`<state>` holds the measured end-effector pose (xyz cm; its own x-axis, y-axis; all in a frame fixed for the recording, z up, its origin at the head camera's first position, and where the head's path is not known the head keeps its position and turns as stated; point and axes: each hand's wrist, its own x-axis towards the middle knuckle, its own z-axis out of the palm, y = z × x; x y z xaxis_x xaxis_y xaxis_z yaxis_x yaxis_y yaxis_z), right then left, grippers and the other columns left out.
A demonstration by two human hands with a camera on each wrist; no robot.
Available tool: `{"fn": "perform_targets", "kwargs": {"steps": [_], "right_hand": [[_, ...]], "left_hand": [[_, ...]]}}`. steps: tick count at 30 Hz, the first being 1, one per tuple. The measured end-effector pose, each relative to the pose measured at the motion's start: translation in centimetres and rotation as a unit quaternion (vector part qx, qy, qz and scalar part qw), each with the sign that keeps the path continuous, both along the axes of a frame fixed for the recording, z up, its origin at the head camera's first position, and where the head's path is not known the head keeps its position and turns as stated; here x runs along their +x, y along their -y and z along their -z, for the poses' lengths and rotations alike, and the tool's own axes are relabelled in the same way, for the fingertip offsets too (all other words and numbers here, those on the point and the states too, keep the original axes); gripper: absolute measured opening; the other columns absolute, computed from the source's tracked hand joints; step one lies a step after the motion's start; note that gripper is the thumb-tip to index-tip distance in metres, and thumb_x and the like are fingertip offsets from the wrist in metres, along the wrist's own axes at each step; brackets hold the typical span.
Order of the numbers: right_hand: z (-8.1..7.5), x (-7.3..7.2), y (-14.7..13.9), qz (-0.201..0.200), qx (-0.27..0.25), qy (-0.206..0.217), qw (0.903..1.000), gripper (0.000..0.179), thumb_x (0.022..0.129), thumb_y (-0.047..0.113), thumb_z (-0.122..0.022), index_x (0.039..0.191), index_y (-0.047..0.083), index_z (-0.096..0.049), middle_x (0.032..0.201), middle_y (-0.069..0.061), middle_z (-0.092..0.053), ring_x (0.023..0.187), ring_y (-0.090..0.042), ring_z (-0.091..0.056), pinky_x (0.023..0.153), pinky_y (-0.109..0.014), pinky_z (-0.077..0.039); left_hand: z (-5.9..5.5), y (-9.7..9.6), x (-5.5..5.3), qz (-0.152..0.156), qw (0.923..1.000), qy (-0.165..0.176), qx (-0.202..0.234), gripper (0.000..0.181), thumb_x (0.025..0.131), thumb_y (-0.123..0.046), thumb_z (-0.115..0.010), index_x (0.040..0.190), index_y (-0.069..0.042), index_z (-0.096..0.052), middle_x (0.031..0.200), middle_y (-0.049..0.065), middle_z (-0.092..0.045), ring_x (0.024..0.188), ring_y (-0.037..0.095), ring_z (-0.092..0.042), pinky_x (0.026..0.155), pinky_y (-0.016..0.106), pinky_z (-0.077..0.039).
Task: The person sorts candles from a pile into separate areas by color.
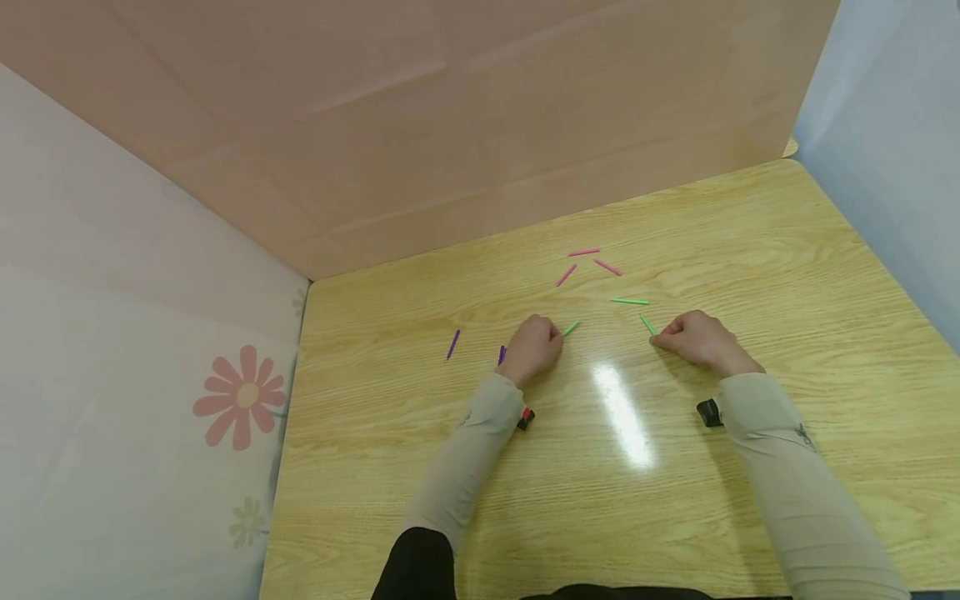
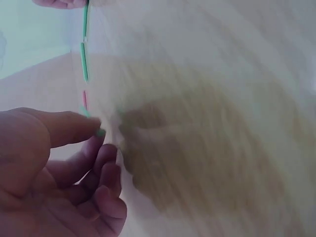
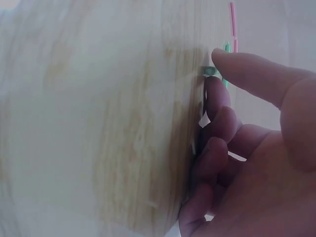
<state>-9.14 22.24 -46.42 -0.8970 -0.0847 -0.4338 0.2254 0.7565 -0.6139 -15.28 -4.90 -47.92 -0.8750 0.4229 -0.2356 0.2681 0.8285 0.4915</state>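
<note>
My left hand (image 1: 533, 346) pinches the near end of a thin green stick (image 1: 572, 327) between thumb and index finger, low over the table. In the left wrist view, only a bit of its green end (image 2: 101, 133) peeks out at the fingertips. Across from it, my right hand (image 1: 699, 339) has thumb and forefinger on the near end of another green stick (image 1: 647, 323); the right wrist view shows that stick's end (image 3: 210, 71) between them. A third green stick (image 1: 630, 302) lies crosswise just beyond, between the two held ones.
Three pink sticks (image 1: 584, 252) lie farther back. A purple stick (image 1: 453, 344) lies left, and more purple (image 1: 502, 355) is partly hidden by my left hand. The wooden table (image 1: 360, 467) meets a brown backdrop (image 1: 390, 167) behind and pale walls at the sides.
</note>
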Motion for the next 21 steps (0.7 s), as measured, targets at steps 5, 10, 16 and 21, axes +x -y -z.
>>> {"fn": "perform_targets", "kwargs": {"steps": [5, 10, 16, 21], "right_hand": [[-0.1, 0.0, 0.0, 0.003, -0.002, 0.003, 1.0, 0.047, 0.095, 0.04, -0.056, 0.105, -0.005, -0.063, 0.106, -0.019, -0.064, 0.084, -0.024, -0.054, 0.067, -0.035, -0.042], [-0.1, 0.0, 0.1, 0.004, 0.0, 0.005, 1.0, 0.047, 0.095, 0.04, -0.056, 0.106, -0.005, -0.063, 0.107, -0.02, -0.064, 0.087, -0.025, -0.054, 0.069, -0.036, -0.042], [-0.3, 0.1, 0.1, 0.005, -0.003, 0.005, 1.0, 0.047, 0.095, 0.041, -0.055, 0.105, -0.004, -0.063, 0.108, -0.02, -0.064, 0.088, -0.027, -0.055, 0.069, -0.037, -0.043], [-0.3, 0.0, 0.2, 0.006, 0.001, 0.003, 1.0, 0.046, 0.094, 0.041, -0.055, 0.104, -0.003, -0.064, 0.108, -0.019, -0.064, 0.087, -0.025, -0.055, 0.068, -0.034, -0.042]], "left_hand": [[0.1, -0.8, 0.5, -0.012, 0.9995, -0.007, 0.03, 0.021, 0.091, -0.012, -0.055, 0.081, -0.005, -0.072, 0.088, 0.006, -0.064, 0.085, 0.017, -0.052, 0.085, 0.031, -0.043], [0.5, -1.7, 0.8, -0.02, 0.999, -0.02, 0.036, 0.021, 0.09, -0.016, -0.058, 0.093, -0.003, -0.074, 0.094, 0.007, -0.067, 0.093, 0.02, -0.057, 0.089, 0.032, -0.044], [0.9, -2.7, 1.1, -0.022, 0.9989, -0.035, 0.022, 0.023, 0.088, -0.018, -0.057, 0.094, -0.005, -0.075, 0.096, 0.007, -0.069, 0.093, 0.021, -0.06, 0.084, 0.031, -0.047], [0.9, -3.5, 1.3, -0.03, 0.9986, -0.043, -0.011, 0.022, 0.089, -0.023, -0.059, 0.095, -0.01, -0.075, 0.098, 0.004, -0.069, 0.096, 0.021, -0.06, 0.082, 0.035, -0.048]]}}
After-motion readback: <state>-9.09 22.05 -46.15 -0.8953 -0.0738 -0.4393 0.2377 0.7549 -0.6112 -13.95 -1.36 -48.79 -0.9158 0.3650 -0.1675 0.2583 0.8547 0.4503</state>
